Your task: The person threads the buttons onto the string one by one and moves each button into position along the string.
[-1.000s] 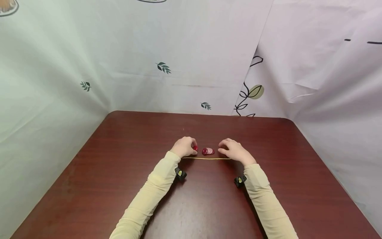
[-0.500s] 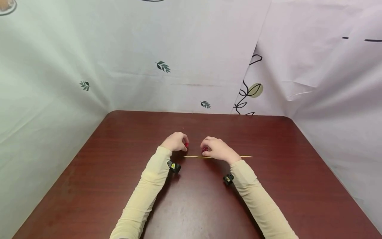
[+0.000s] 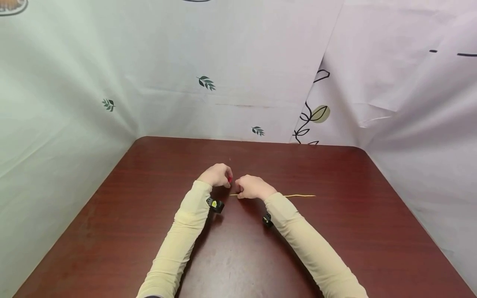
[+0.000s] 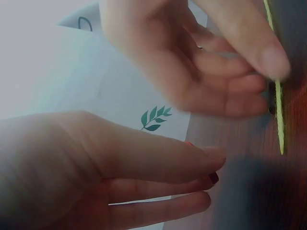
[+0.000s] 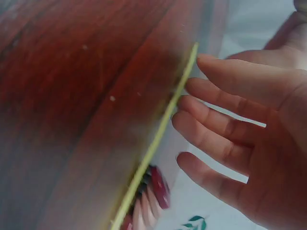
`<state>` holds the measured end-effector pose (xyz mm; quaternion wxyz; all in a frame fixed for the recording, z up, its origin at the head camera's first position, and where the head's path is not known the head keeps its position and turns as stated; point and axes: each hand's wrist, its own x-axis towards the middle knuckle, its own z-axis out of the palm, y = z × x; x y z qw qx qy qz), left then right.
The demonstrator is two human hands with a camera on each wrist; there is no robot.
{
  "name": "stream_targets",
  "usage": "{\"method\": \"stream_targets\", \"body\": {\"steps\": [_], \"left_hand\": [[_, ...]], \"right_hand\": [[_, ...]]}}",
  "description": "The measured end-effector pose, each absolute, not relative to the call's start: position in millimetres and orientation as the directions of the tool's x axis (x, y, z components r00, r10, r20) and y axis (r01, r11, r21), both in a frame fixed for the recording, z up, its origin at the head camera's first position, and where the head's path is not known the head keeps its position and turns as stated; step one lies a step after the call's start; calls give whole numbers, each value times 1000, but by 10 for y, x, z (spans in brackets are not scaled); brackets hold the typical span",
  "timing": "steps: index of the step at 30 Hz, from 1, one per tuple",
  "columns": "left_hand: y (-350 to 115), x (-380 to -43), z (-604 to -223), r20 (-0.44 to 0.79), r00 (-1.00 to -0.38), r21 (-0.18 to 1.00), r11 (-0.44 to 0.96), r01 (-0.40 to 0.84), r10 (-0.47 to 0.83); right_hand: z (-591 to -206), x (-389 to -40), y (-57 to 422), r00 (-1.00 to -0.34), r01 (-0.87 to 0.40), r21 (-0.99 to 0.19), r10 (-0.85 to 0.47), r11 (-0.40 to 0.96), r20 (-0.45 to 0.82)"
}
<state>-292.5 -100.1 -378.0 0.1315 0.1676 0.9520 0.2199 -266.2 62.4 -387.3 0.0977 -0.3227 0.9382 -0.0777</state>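
A thin yellow cord [image 3: 299,195] lies nearly straight across the table. My left hand [image 3: 218,175] pinches a small red piece [image 4: 214,178] between thumb and fingers, mostly covered by them. To its right, my right hand [image 3: 255,187] reaches over the left part of the cord, its fingers loosely bent and apart. In the right wrist view its thumb tip is right at the cord's end, with the other fingers spread along it. A short row of pink and dark red discs [image 5: 159,187] lies beside the cord there; in the head view the right hand hides this row.
The dark red-brown table [image 3: 238,252] has rounded far corners. White cloth [image 3: 238,82] with leaf prints hangs behind it and along both sides. Each wrist carries a small black camera; the left wrist camera [image 3: 215,205] faces the table's middle.
My left hand has moved left and slightly away with the red piece. My right hand has moved left, past the row of discs, to the cord's left end.
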Motion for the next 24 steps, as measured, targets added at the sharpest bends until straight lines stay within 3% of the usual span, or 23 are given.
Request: {"method": "stream_targets", "body": {"steps": [14, 24], "left_hand": [[-1040, -2909, -3763, -183, -899, 461, 842, 279, 398], [-1042, -2905, -3769, -175, -909, 460, 848, 265, 379]], "right_hand": [[-3976, -2685, 527, -782, -543, -221, -584, 810, -218], [-3890, -2607, 785, -780, -509, -496, -621, 704, -81]]}}
